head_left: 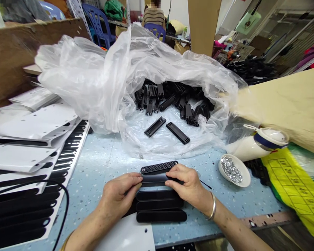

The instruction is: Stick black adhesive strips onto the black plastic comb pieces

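My left hand [121,191] pinches the left end of a flat black strip [154,180] with rounded ends. At the other end, my right hand [189,184] grips the same strip between thumb and fingers. Just beyond it lies a black plastic bar [159,167] with a criss-cross lattice face and a small metal ring near its left end. My right fingertips are close to that bar's right end. Nearer to me, several smooth black pieces [161,216] with rounded ends lie in a row. My left hand partly hides what is under it.
A clear plastic bag [99,80] spills black ridged bars [178,132] onto the speckled blue table [99,150]. On the right are a white bowl [247,170] of small metal parts and a cream bottle [247,150] on its side. Sheets of black strips [18,209] lie left. One person [154,17] sits behind.
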A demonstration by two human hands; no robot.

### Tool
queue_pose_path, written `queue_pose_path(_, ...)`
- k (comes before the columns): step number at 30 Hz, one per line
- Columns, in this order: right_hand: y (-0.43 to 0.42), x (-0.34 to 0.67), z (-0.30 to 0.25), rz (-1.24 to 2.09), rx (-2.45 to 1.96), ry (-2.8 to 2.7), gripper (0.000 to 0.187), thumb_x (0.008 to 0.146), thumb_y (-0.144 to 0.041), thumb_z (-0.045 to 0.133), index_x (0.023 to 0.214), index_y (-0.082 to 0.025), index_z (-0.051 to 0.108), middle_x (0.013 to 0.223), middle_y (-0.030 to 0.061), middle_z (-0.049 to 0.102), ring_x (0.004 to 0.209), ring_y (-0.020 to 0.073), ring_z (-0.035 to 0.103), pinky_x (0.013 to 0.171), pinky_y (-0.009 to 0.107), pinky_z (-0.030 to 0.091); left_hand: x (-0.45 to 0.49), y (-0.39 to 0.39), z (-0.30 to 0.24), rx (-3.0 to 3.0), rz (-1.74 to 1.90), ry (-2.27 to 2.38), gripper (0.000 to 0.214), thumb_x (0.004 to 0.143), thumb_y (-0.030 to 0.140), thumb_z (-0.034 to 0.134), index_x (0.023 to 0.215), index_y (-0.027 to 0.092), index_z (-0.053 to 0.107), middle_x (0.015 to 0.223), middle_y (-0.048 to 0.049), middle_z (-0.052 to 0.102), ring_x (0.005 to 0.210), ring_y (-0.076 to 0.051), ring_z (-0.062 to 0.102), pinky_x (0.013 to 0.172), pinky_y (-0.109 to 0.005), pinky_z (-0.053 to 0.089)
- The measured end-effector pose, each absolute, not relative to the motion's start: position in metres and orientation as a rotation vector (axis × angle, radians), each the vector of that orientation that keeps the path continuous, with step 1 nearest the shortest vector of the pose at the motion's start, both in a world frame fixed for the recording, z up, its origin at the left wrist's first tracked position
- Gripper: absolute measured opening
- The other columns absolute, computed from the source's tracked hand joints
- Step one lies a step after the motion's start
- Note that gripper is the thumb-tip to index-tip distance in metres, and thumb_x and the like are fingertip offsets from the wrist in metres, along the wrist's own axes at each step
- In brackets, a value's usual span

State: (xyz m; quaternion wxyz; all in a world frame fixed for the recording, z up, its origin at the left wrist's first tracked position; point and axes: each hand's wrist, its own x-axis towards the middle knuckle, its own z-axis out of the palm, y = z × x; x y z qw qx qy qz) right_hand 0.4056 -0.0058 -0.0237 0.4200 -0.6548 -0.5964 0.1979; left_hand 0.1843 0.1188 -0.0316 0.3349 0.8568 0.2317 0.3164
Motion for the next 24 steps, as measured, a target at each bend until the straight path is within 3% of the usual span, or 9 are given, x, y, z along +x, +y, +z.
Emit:
queue_pose_path(13, -0.009, 0.407, -0.019, 0.310, -1.589, -1.709, 0.014, 0.089, -0.018, 0.064, 0.099, -0.018, 0.074, 0.088, 0.0074, 0.073, 0.076, 0.0198, 0.064, 0.069, 0.034, 0.052, 0.187, 0.119, -0.025, 2.232, 0.804, 0.620, 0.019, 0.086, 0.015, 0.058, 0.088, 0.021, 0.076, 0.087, -0.0035, 0.079, 0.077, -0.017, 0.076, 0.073, -0.026, 0.063)
queue_pose_path(24, -0.022, 0.418, -0.017, 0.294, -1.638, -1.561, 0.018, 0.084, -0.018, 0.070, 0.102, -0.017, 0.072, 0.095, 0.0091, 0.073, 0.084, 0.0212, 0.067, 0.074, 0.034, 0.055, 0.186, 0.120, -0.027, 2.245, 0.805, 0.631, 0.019, 0.085, 0.016, 0.059, 0.089, 0.022, 0.076, 0.089, -0.0026, 0.079, 0.078, -0.018, 0.076, 0.073, -0.026, 0.063)
